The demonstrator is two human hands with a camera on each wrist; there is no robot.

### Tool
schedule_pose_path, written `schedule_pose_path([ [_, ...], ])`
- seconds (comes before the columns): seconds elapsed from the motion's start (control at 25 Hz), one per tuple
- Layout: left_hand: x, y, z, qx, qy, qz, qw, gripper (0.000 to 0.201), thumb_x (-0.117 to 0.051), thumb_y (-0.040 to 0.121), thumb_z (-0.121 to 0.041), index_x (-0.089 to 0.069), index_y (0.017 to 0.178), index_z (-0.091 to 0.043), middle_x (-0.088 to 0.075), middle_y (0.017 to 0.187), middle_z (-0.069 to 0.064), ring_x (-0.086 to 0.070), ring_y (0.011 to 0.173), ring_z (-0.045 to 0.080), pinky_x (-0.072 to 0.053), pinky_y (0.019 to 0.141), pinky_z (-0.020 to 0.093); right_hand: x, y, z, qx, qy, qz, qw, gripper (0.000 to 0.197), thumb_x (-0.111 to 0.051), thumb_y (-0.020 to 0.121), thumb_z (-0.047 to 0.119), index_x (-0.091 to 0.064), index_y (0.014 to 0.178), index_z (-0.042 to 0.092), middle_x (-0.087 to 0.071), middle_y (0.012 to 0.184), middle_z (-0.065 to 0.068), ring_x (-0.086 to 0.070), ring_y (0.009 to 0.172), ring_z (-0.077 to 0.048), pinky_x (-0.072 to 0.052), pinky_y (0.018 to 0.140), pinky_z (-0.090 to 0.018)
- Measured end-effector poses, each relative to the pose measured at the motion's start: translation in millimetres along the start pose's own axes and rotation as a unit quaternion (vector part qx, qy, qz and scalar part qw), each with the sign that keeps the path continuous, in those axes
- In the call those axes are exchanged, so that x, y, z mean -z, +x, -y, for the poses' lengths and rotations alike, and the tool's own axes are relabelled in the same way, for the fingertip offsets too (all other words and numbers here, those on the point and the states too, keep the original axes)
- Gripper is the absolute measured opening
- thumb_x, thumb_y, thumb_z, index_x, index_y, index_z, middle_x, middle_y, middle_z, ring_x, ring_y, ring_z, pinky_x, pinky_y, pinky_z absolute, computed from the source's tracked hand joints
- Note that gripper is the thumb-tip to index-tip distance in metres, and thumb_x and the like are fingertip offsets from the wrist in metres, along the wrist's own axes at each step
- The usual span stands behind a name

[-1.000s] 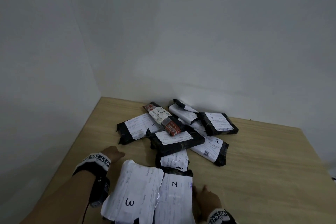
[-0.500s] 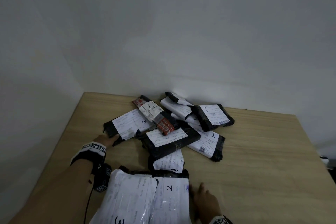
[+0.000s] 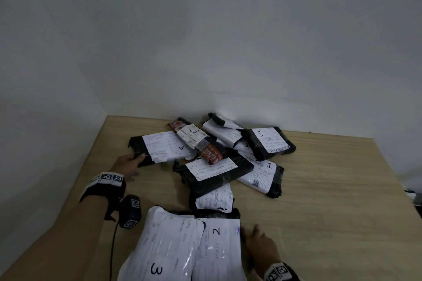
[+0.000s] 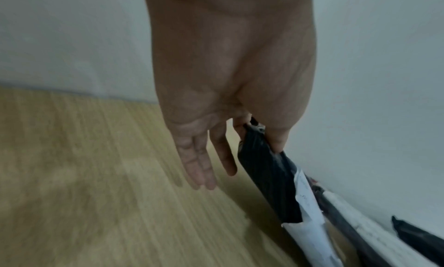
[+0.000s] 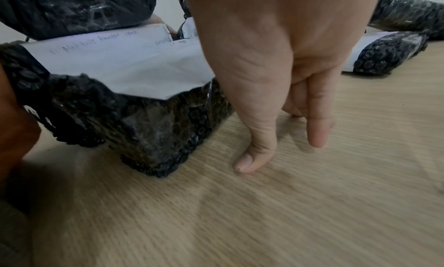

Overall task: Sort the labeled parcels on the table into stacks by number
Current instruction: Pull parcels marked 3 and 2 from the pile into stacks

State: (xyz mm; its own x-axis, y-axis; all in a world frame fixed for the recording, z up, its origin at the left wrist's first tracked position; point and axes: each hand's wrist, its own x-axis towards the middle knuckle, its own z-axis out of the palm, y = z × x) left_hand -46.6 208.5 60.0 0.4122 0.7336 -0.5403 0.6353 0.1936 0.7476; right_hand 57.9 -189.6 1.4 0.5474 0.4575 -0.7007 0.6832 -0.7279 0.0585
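Black-wrapped parcels with white numbered labels lie in a heap on the wooden table (image 3: 319,189). My left hand (image 3: 137,158) (image 4: 259,136) pinches the near-left black corner of a flat parcel marked 3 (image 3: 163,147) (image 4: 266,168) between thumb and forefinger, with the other fingers straight. My right hand (image 3: 253,234) (image 5: 281,153) holds nothing. Its thumb and fingertips touch the table just right of the near parcel marked 2 (image 3: 219,248) (image 5: 134,75). Beside that one lies a large white parcel marked 3 (image 3: 162,248).
In the heap are a small red-taped parcel marked 3 (image 3: 196,141), a black box-shaped parcel (image 3: 217,172), two parcels marked 1 (image 3: 270,141) (image 3: 261,174) and a white one at the back (image 3: 222,131). Walls close the table's left and far sides.
My left hand has reached forward from beside the near parcels and taken the corner of the far-left parcel marked 3. The right hand has stayed beside parcel 2.
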Motion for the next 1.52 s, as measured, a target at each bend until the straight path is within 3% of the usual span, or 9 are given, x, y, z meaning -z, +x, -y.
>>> schedule_pose_path([
  [0.32,4,-4,-42,-0.16,-0.024,-0.135,0.978,0.028,-0.069,0.083,-0.02,-0.052,0.102,-0.009,-0.064,0.11,0.017,-0.059,0.09,0.026,-0.05,0.083,0.04,-6,4,-15,0.005,-0.014,0.046,0.999,0.086,-0.059,0.094,0.012,-0.002,0.156,0.029,-0.014,0.155,-0.036,-0.048,0.129,-0.043,-0.044,0.102,-0.047],
  [0.48,1,-16,-70,-0.195,-0.088,-0.153,0.965,0.046,-0.077,0.078,-0.03,-0.043,0.106,-0.016,-0.065,0.115,0.014,-0.06,0.093,0.021,-0.049,0.084,0.034,3,6,-42,0.005,0.086,0.001,0.996,0.057,-0.048,0.095,0.022,-0.034,0.148,0.035,-0.047,0.145,-0.01,-0.051,0.128,-0.027,-0.043,0.105,-0.036],
  [0.6,1,-22,-92,-0.256,-0.063,-0.161,0.951,0.048,-0.071,0.083,-0.038,-0.047,0.115,-0.011,-0.065,0.118,0.013,-0.06,0.096,0.021,-0.049,0.083,0.034,19,8,-63,-0.03,0.224,-0.054,0.973,0.035,-0.049,0.093,0.024,-0.061,0.125,0.029,-0.064,0.127,-0.003,-0.064,0.109,-0.016,-0.051,0.093,-0.028],
  [0.84,-7,-50,-132,-0.335,-0.073,-0.066,0.937,0.035,-0.066,0.086,-0.04,-0.048,0.105,-0.017,-0.067,0.099,0.006,-0.064,0.082,0.017,-0.051,0.07,0.029,80,7,-88,-0.05,0.317,-0.253,0.913,0.017,-0.057,0.089,0.018,-0.071,0.096,0.026,-0.068,0.072,0.009,-0.062,0.063,-0.008,-0.051,0.059,-0.03],
  [0.96,-23,-73,-140,-0.339,-0.07,0.008,0.938,0.034,-0.066,0.087,-0.036,-0.048,0.108,-0.017,-0.069,0.093,0.0,-0.068,0.079,0.014,-0.054,0.068,0.029,108,0,-69,0.04,0.355,-0.272,0.894,0.012,-0.059,0.092,0.022,-0.067,0.09,0.03,-0.072,0.077,0.007,-0.067,0.067,-0.011,-0.057,0.066,-0.036],
  [1.12,-51,-93,-127,-0.294,-0.074,0.079,0.95,0.036,-0.061,0.09,-0.037,-0.045,0.117,-0.019,-0.072,0.1,0.001,-0.071,0.085,0.012,-0.053,0.068,0.027,136,-21,-14,0.187,0.503,-0.176,0.825,0.029,-0.051,0.099,0.037,-0.068,0.102,0.014,-0.075,0.086,-0.002,-0.069,0.071,-0.006,-0.053,0.062,-0.021],
  [1.24,-71,-106,-114,-0.263,-0.057,0.107,0.957,0.035,-0.054,0.094,-0.037,-0.044,0.12,-0.016,-0.073,0.099,0.004,-0.071,0.073,0.003,-0.051,0.06,0.018,152,-28,16,0.239,0.59,-0.115,0.763,0.035,-0.048,0.1,0.04,-0.064,0.121,0.017,-0.073,0.109,0.006,-0.07,0.098,-0.007,-0.055,0.081,-0.021],
  [1.36,-90,-115,-108,-0.244,-0.012,0.135,0.96,0.032,-0.043,0.098,-0.039,-0.041,0.122,-0.018,-0.069,0.089,-0.003,-0.068,0.066,-0.002,-0.049,0.053,0.012,160,-29,19,0.229,0.627,-0.121,0.735,0.039,-0.062,0.092,0.039,-0.06,0.128,0.023,-0.07,0.121,0.011,-0.067,0.108,-0.005,-0.052,0.097,-0.031],
  [1.52,-93,-107,-91,-0.186,0.113,0.186,0.958,0.04,-0.032,0.099,-0.045,-0.03,0.132,-0.022,-0.063,0.107,0.004,-0.062,0.092,0.013,-0.053,0.074,0.03,161,-27,-4,0.167,0.642,-0.145,0.734,0.041,-0.067,0.089,0.034,-0.054,0.124,0.02,-0.068,0.116,0.009,-0.068,0.104,-0.014,-0.055,0.093,-0.037],
])
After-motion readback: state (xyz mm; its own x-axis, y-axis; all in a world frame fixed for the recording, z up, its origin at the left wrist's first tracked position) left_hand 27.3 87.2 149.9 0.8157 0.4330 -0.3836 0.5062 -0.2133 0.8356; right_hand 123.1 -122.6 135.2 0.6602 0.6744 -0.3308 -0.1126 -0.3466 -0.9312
